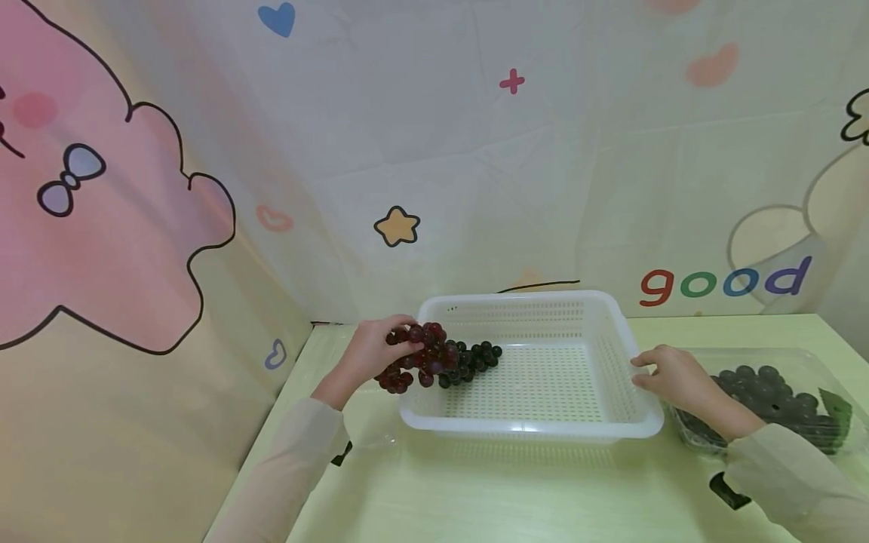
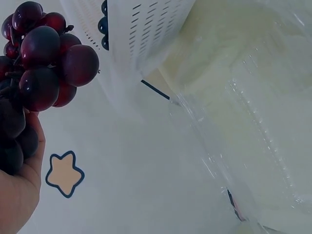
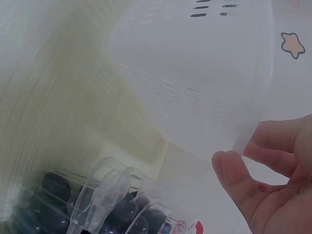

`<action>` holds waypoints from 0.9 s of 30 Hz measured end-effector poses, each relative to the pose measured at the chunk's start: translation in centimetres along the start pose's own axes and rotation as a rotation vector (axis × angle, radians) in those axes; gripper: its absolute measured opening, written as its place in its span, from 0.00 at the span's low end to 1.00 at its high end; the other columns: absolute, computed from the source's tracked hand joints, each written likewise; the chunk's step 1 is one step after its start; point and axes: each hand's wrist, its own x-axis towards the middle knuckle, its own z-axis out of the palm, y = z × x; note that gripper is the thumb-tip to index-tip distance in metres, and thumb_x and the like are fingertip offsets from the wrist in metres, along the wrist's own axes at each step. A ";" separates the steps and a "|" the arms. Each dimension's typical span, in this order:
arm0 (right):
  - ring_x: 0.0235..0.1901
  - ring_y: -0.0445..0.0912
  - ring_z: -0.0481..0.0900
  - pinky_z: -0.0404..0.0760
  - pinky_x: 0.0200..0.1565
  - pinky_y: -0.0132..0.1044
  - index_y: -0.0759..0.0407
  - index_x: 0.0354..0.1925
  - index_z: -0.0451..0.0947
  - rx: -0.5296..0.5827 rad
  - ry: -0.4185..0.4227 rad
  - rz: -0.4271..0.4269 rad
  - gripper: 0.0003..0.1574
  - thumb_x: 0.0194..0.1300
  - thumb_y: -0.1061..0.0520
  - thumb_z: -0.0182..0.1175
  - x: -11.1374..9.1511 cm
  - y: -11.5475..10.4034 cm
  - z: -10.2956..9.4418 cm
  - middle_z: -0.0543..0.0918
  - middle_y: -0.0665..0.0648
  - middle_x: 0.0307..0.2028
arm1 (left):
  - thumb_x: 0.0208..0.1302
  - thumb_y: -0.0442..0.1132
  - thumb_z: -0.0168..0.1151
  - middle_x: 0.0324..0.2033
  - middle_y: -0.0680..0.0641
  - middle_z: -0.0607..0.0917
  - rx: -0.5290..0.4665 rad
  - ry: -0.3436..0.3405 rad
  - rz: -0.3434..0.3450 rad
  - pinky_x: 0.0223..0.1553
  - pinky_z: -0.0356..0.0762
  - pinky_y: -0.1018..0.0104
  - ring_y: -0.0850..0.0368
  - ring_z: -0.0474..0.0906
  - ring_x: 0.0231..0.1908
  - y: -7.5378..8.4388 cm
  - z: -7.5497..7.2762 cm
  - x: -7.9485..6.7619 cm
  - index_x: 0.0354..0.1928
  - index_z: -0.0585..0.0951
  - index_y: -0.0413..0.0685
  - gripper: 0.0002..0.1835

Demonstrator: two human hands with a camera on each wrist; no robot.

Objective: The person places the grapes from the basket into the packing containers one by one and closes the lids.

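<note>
My left hand (image 1: 372, 351) holds a bunch of dark red grapes (image 1: 428, 353) over the left rim of a white perforated plastic basket (image 1: 523, 428). In the left wrist view the red grapes (image 2: 41, 51) fill the upper left, with part of the hand (image 2: 24, 187) beneath them. Inside the basket, at its left, lies a bunch of black grapes (image 1: 478, 357), partly hidden by the red ones. At the basket's right side, my right hand (image 1: 682, 383) pinches the rim. The right wrist view shows thumb and fingers (image 3: 234, 168) on either side of that edge.
To the right, a clear plastic box (image 1: 801, 356) holds dark grapes (image 1: 767, 392) and a green leaf (image 1: 838, 415). A clear plastic container (image 1: 373, 430) is partly visible left of the basket. A patterned cloth (image 1: 475, 188) hangs behind the pale green table (image 1: 502, 490).
</note>
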 end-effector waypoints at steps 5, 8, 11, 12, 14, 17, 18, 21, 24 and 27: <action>0.29 0.56 0.78 0.79 0.27 0.42 0.79 0.41 0.74 -0.005 -0.001 -0.002 0.21 0.51 0.63 0.61 0.0 0.0 0.0 0.75 0.74 0.35 | 0.52 0.50 0.62 0.40 0.48 0.83 -0.005 0.025 -0.021 0.36 0.76 0.62 0.55 0.80 0.36 -0.7 -0.6 -0.4 0.45 0.77 0.55 0.18; 0.29 0.56 0.78 0.79 0.27 0.42 0.79 0.41 0.74 -0.007 0.000 -0.004 0.21 0.51 0.63 0.61 -0.1 -0.1 -0.1 0.75 0.74 0.35 | 0.52 0.49 0.62 0.40 0.46 0.83 -0.008 0.037 -0.034 0.35 0.77 0.61 0.55 0.80 0.35 -1.2 -0.9 -0.8 0.46 0.77 0.54 0.18; 0.29 0.56 0.78 0.79 0.27 0.42 0.79 0.41 0.74 -0.007 0.000 -0.004 0.21 0.51 0.63 0.61 -0.1 -0.2 -0.1 0.75 0.74 0.35 | 0.52 0.49 0.62 0.39 0.46 0.83 -0.009 0.051 -0.042 0.36 0.77 0.60 0.54 0.80 0.36 -1.7 -1.2 -1.1 0.46 0.77 0.54 0.18; 0.29 0.56 0.78 0.79 0.27 0.42 0.79 0.41 0.74 -0.007 0.001 -0.005 0.21 0.51 0.63 0.61 -0.1 -0.2 -0.1 0.75 0.74 0.35 | 0.52 0.49 0.62 0.39 0.46 0.84 -0.009 0.056 -0.045 0.37 0.77 0.60 0.54 0.80 0.37 -1.9 -1.3 -1.2 0.46 0.77 0.54 0.18; 0.29 0.56 0.78 0.79 0.27 0.43 0.79 0.41 0.74 -0.006 0.001 -0.007 0.21 0.51 0.63 0.61 -0.1 -0.2 -0.1 0.75 0.73 0.34 | 0.51 0.50 0.62 0.39 0.46 0.84 -0.009 0.065 -0.054 0.37 0.76 0.59 0.53 0.80 0.37 -2.3 -1.4 -1.4 0.45 0.77 0.55 0.18; 0.29 0.56 0.78 0.79 0.27 0.43 0.79 0.41 0.74 -0.004 0.002 -0.008 0.21 0.51 0.63 0.61 -0.1 -0.1 0.0 0.75 0.73 0.34 | 0.51 0.51 0.63 0.38 0.47 0.84 -0.004 0.084 -0.067 0.38 0.76 0.58 0.53 0.79 0.38 -3.0 -1.6 -1.6 0.44 0.78 0.55 0.18; 0.29 0.56 0.78 0.79 0.27 0.43 0.79 0.41 0.74 -0.004 0.003 -0.009 0.21 0.51 0.63 0.61 0.0 -0.1 0.0 0.75 0.73 0.34 | 0.51 0.51 0.63 0.37 0.47 0.84 -0.006 0.090 -0.070 0.37 0.75 0.58 0.52 0.79 0.37 -3.2 -1.7 -1.7 0.44 0.78 0.55 0.18; 0.29 0.56 0.78 0.79 0.27 0.42 0.79 0.41 0.74 -0.001 0.002 -0.003 0.21 0.51 0.64 0.61 0.0 0.0 0.0 0.75 0.73 0.34 | 0.51 0.50 0.63 0.35 0.47 0.84 -0.012 0.103 -0.083 0.37 0.75 0.59 0.53 0.79 0.36 -3.8 -1.9 -2.0 0.43 0.78 0.54 0.17; 0.29 0.55 0.78 0.79 0.28 0.42 0.79 0.41 0.74 0.000 -0.004 0.008 0.21 0.51 0.63 0.61 0.0 0.0 0.1 0.75 0.74 0.35 | 0.51 0.48 0.63 0.34 0.48 0.84 -0.015 0.108 -0.097 0.36 0.75 0.59 0.54 0.78 0.34 -4.3 -2.1 -2.4 0.42 0.78 0.53 0.16; 0.29 0.55 0.78 0.79 0.28 0.42 0.79 0.41 0.74 0.003 -0.006 0.013 0.21 0.51 0.64 0.61 0.0 -0.1 0.1 0.74 0.74 0.35 | 0.51 0.49 0.63 0.36 0.47 0.83 -0.012 0.109 -0.112 0.38 0.75 0.59 0.53 0.78 0.36 -4.9 -2.2 -2.7 0.43 0.78 0.52 0.17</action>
